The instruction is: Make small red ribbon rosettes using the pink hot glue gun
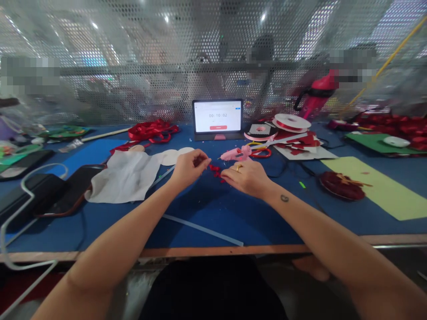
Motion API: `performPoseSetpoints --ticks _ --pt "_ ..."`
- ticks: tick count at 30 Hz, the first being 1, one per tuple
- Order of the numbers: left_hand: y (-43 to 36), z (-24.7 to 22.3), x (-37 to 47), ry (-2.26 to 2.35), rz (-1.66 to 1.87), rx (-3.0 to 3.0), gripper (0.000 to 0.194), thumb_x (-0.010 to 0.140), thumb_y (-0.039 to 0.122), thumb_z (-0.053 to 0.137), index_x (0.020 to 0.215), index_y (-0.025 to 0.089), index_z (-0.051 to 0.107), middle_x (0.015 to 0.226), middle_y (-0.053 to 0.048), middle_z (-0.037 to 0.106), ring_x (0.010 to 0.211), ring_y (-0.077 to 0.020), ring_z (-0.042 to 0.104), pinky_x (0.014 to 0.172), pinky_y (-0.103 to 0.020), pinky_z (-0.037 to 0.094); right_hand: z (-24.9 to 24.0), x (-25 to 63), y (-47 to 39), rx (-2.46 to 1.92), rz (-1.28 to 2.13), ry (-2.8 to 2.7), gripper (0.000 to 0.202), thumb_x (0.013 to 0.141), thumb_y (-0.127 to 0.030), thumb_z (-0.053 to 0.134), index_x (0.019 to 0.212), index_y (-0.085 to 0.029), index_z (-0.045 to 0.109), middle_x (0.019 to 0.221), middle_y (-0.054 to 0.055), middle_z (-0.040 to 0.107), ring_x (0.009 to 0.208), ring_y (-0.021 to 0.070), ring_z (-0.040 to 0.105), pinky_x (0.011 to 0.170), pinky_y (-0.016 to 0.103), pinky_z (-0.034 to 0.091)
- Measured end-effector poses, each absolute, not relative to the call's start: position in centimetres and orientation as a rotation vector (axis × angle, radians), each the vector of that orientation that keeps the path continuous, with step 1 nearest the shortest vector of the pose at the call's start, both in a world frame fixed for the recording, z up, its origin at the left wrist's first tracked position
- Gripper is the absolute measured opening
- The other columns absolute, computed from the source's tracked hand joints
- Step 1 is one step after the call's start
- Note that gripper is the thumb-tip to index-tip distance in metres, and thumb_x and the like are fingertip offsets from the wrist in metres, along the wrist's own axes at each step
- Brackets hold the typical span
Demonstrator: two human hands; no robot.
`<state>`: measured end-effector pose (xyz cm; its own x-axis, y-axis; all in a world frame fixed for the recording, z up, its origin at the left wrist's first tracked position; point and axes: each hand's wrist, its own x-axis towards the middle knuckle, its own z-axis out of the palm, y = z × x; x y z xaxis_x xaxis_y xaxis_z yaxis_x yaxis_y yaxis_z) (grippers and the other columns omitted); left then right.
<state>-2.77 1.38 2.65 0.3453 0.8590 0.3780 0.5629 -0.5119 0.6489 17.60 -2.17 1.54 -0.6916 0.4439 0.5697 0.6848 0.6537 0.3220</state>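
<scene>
Small red pieces [216, 169] lie or hang between my two hands over the blue table. My left hand [191, 167] has its fingertips pinched together beside the red pieces; whether it grips one is too small to tell. On the other side, my right hand [246, 177], with a ring, has its fingers closed near the same pieces, its fingertips partly hidden. Just behind my right hand sits a pink glue gun [236, 154]. Scissors with red and yellow handles [262, 152] lie beyond it.
A tablet [218, 116] stands at the back. Ribbon spools [291, 122] are at the back right. A white cloth [125, 175] and a phone [75, 191] lie left. A glue stick [203, 230] lies near the front edge [230, 251]. A dark red dish [342, 186] is right.
</scene>
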Motion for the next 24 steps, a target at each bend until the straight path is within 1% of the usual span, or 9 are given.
performPoseSetpoints --ticks 2,4,7,11,15,20,24 --pt "0.5 2.9 -2.4 1.167 1.11 2.227 0.019 0.079 0.034 0.053 0.081 0.015 0.057 0.06 0.001 0.058 0.05 -0.0071 0.051 0.051 -0.019 0.04 2.0 18.1 -2.5 -0.907 -0.649 -2.308 0.025 0.088 -0.026 0.044 0.079 -0.021 0.067 0.065 0.0 0.068 0.061 0.0112 0.058 0.056 0.025 0.031" --pt "-0.4 3.1 -2.0 1.074 1.109 2.286 0.018 0.077 0.033 0.057 0.083 0.016 0.058 0.06 0.002 0.058 0.049 -0.0062 0.049 0.049 -0.017 0.039 2.4 18.6 -2.9 -0.957 -0.552 -2.223 0.024 0.087 -0.027 0.046 0.08 -0.021 0.067 0.064 -0.001 0.068 0.06 0.0107 0.058 0.057 0.024 0.034" --pt "-1.3 3.0 -1.4 1.018 1.084 2.325 0.019 0.076 0.031 0.059 0.087 0.016 0.059 0.059 0.002 0.059 0.049 -0.0054 0.05 0.049 -0.016 0.041 2.9 19.1 -3.4 -1.032 -0.469 -2.172 0.023 0.086 -0.028 0.047 0.078 -0.021 0.068 0.063 0.0 0.068 0.058 0.011 0.058 0.058 0.024 0.035" --pt "-2.0 2.7 -1.0 1.07 1.153 2.35 0.02 0.076 0.032 0.06 0.088 0.017 0.06 0.063 0.001 0.063 0.05 -0.0052 0.054 0.052 -0.016 0.044 3.4 19.2 -3.9 -1.036 -0.537 -2.212 0.025 0.087 -0.03 0.045 0.08 -0.023 0.068 0.065 0.0 0.068 0.061 0.0123 0.057 0.06 0.026 0.036" --pt "-2.2 2.6 -1.0 1.085 1.226 2.42 0.016 0.079 0.033 0.058 0.08 0.017 0.063 0.066 0.001 0.066 0.052 -0.0057 0.057 0.054 -0.016 0.045 3.7 18.9 -4.4 -1.032 -0.631 -2.289 0.028 0.089 -0.029 0.042 0.08 -0.023 0.068 0.063 0.0 0.066 0.06 0.0121 0.055 0.06 0.027 0.035" --pt "-2.3 2.7 -1.0 1.07 1.209 2.514 0.014 0.082 0.027 0.056 0.077 0.019 0.066 0.068 0.002 0.068 0.057 -0.0064 0.059 0.058 -0.016 0.046 4.0 18.6 -4.7 -1.042 -0.593 -2.354 0.031 0.09 -0.029 0.041 0.078 -0.022 0.068 0.061 0.002 0.064 0.059 0.0122 0.052 0.059 0.027 0.033" --pt "-2.3 2.7 -1.0 1.098 1.201 2.56 0.015 0.081 0.028 0.056 0.077 0.019 0.067 0.069 0.001 0.069 0.058 -0.0075 0.06 0.059 -0.017 0.047 3.9 18.7 -4.7 -1.012 -0.599 -2.347 0.031 0.09 -0.029 0.041 0.077 -0.022 0.068 0.061 0.002 0.064 0.059 0.0121 0.052 0.059 0.027 0.033"
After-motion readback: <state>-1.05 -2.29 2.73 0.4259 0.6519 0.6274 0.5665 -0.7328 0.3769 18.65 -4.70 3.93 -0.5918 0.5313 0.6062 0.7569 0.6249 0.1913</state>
